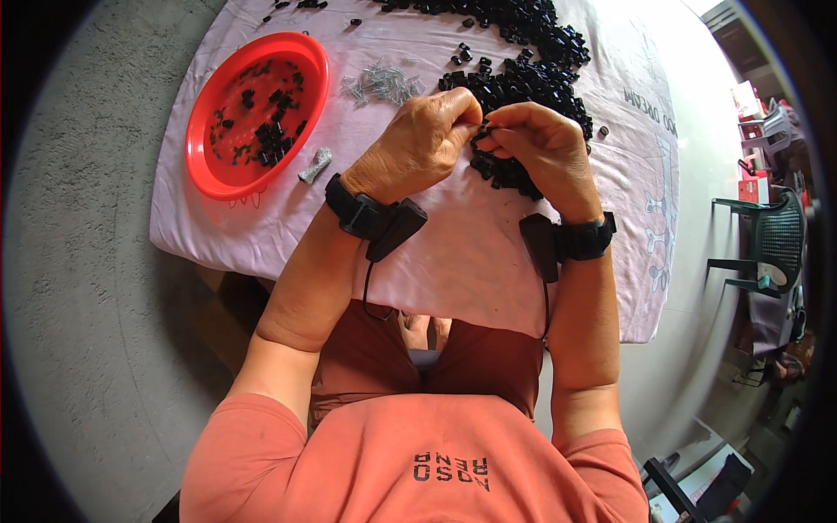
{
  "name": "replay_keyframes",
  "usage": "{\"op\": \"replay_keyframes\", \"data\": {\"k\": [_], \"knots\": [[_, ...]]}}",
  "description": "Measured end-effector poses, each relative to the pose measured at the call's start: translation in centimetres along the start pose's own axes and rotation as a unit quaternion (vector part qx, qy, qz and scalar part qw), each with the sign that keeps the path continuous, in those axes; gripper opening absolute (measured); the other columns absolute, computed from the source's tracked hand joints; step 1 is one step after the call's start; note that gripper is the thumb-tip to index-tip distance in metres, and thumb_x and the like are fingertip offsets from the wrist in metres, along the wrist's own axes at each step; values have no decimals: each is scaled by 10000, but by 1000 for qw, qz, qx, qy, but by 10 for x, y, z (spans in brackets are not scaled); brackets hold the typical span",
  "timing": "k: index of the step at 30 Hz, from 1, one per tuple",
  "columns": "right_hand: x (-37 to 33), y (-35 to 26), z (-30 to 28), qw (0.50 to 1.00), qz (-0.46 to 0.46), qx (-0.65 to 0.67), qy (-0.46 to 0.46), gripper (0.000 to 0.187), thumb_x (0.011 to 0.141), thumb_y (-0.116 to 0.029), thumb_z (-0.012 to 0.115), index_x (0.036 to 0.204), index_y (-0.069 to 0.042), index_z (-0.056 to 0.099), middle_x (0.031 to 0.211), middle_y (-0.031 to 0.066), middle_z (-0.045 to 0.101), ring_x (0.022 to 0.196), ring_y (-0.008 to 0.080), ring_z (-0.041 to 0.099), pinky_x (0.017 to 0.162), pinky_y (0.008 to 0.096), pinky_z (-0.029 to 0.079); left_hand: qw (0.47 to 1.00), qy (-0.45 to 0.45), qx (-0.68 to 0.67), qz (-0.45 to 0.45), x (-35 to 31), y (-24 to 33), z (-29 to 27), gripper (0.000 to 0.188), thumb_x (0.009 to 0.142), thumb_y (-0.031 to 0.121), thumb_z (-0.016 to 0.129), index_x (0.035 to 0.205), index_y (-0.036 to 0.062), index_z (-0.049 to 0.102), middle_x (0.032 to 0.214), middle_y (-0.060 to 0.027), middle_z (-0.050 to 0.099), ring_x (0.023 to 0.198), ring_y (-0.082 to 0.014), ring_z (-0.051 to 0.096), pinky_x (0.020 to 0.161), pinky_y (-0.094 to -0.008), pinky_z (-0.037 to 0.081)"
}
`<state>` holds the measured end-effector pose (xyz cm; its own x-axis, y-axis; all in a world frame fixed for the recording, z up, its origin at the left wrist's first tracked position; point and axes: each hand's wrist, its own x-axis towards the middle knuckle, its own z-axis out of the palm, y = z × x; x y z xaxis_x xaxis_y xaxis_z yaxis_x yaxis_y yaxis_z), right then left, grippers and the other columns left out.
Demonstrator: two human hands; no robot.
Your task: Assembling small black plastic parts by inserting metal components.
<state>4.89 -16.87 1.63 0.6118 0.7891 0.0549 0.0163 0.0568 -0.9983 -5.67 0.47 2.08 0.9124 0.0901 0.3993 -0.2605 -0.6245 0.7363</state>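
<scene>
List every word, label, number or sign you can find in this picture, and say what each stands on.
Salmon-orange T-shirt: dark block lettering on the front, upside down; wording not copied out.
Pink tablecloth: dark printed lettering near its right edge, also upside down; wording not copied out.
Red boxes, far right: any print too small and blurred to read.

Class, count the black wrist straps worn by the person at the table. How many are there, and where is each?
2. One black wrist strap sits just behind the left hand, the other strap just behind the right hand; neither is hidden.
</scene>
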Motion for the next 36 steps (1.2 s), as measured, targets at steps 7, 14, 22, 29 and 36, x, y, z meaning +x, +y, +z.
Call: {"op": "replay_keyframes", "data": {"k": [7, 14, 22, 29, 36], "knots": [[-1, -3, 1, 1000, 14, -3, 3, 212, 899, 23, 637, 1108, 3, 660, 996, 46, 688, 877, 138, 703, 753, 224, 553, 1000, 7, -18, -5, 0, 1, 1, 35, 910, 4, 580, 941, -6, 569, 775, -136, 609, 692, -226, 599, 668, -328, 485], [0, 1, -1, 999, -25, -46, 16, 226, 867, 33, 668, 1089, -4, 671, 967, 26, 693, 871, 73, 655, 777, 220, 541, 1000, 16, -24, 3, 2, 1, 4, 33, 916, 6, 583, 947, 0, 574, 772, -124, 611, 688, -203, 596, 666, -315, 486], [0, 0, 1, 1000, -16, 14, 12, 242, 838, 74, 677, 1075, 22, 662, 973, 41, 692, 886, 88, 655, 810, 230, 546, 996, 9, -84, -41, 1, 5, 4, 49, 920, 5, 617, 965, 17, 599, 771, -14, 599, 720, -68, 542, 664, -245, 473], [0, 0, 1, 1000, -14, 1, 19, 243, 845, 83, 663, 1080, 24, 659, 986, 50, 694, 889, 100, 664, 820, 243, 556, 994, 9, -96, -49, 2, 4, 3, 51, 922, -1, 618, 969, 18, 609, 786, 4, 599, 727, -50, 530, 663, -223, 467], [1, 2, -1, 1000, -23, 1, 21, 256, 841, 90, 663, 1088, 21, 659, 997, 52, 693, 914, 103, 660, 837, 241, 552, 992, -5, -112, -64, 2, 4, 1, 44, 937, 4, 606, 978, 18, 613, 797, 14, 596, 740, -39, 524, 663, -209, 455]]}}
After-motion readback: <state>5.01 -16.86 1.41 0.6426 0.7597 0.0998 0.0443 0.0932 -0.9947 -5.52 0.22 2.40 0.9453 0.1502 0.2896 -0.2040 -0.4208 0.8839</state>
